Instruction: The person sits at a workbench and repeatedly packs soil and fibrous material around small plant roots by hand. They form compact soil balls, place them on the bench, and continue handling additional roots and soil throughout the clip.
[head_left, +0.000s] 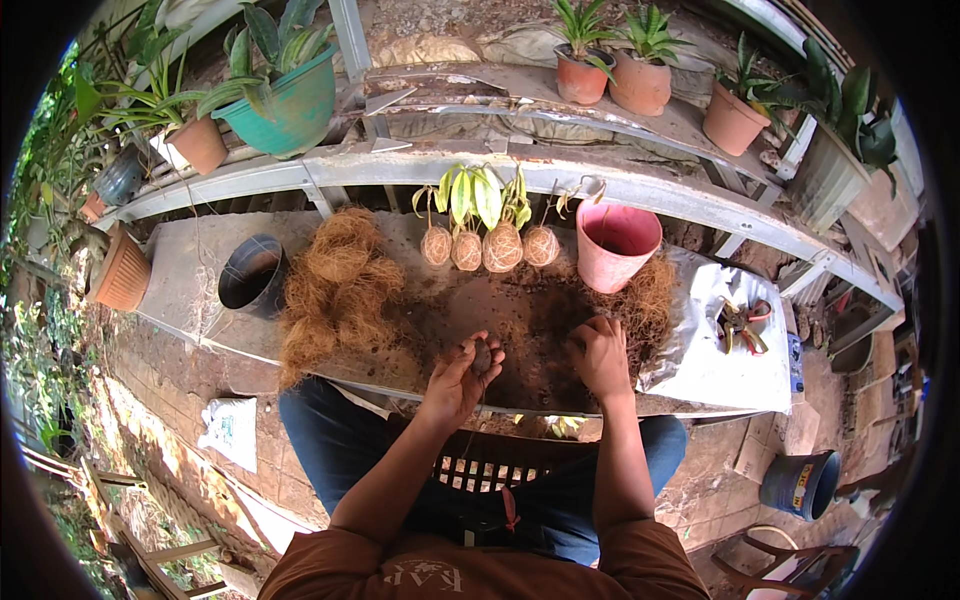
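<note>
My left hand (455, 386) holds a small dark clump (481, 357), apparently soil, in its curled fingers above the table's front edge. My right hand (604, 356) reaches down to the dark loose soil (551, 319) on the table; its fingertips are partly hidden, so I cannot tell whether they pinch anything. Behind the hands several fibre-wrapped root balls (502, 247) stand in a row, with leafy cuttings (486, 196) rising from some of them. A pink pot (616, 259) is just beyond my right hand. Left of my left hand lies a heap of brown coir fibre (341, 281).
A black pot (253, 277) and a ribbed terracotta-coloured planter (124, 270) are on the left. Cutting tools (742, 322) rest on a white plastic sack (697, 367) at right. A metal rail (450, 169) runs behind, below potted plants. A plastic crate (487, 474) shows between my legs.
</note>
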